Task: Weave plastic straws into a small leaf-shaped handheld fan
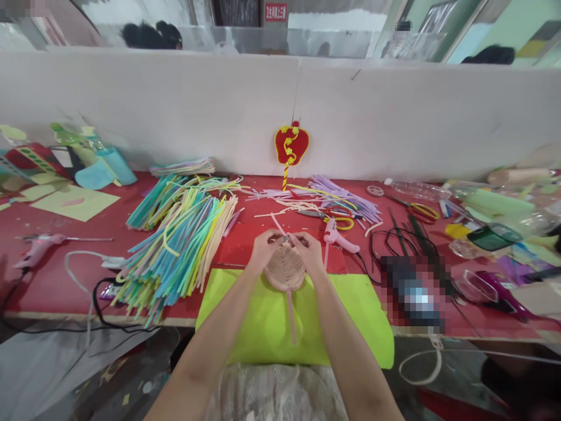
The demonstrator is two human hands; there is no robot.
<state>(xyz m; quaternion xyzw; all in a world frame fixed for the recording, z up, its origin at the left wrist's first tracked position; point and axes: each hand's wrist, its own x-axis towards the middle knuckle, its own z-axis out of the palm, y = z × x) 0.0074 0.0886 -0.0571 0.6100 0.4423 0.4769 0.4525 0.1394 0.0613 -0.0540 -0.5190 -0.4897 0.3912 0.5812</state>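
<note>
So the bright lime-green sheet [359, 316] is lying closest to the wearer, and the pale pinkish-beige, round woven-looking fan [284, 269] is sitting over it, its long straight handle [291, 318] pointing back toward the body. The left hand [266, 244] is closing narrow, fingertips pinching the fan's top edge from the left. The right hand [308, 247] is doing the same from the right, fingers curling in tight, and the two sets of fingertips are nearly meeting. A thin pale-pink strip [277, 223] is sticking up from that spot; I can't tell which hand is gripping it.

Left of the fan, a big heap of multicoloured fuzzy stems [175, 245] is spreading over the red tabletop [35, 292], and well past that a pink glue gun with a pink stick in it [44, 248] is resting. Just right of the fan, another pink glue gun with a dark cord [335, 235] is lying.

Beyond the fan, scissors with yellow handles [342, 223] are resting to the right, with a bunch of loose lilac stems [346, 196] lying farther back. Straight past the fan, a red ornament with yellow trim and a striped stick [292, 143] is standing in front of the white partition [175, 105].
</note>
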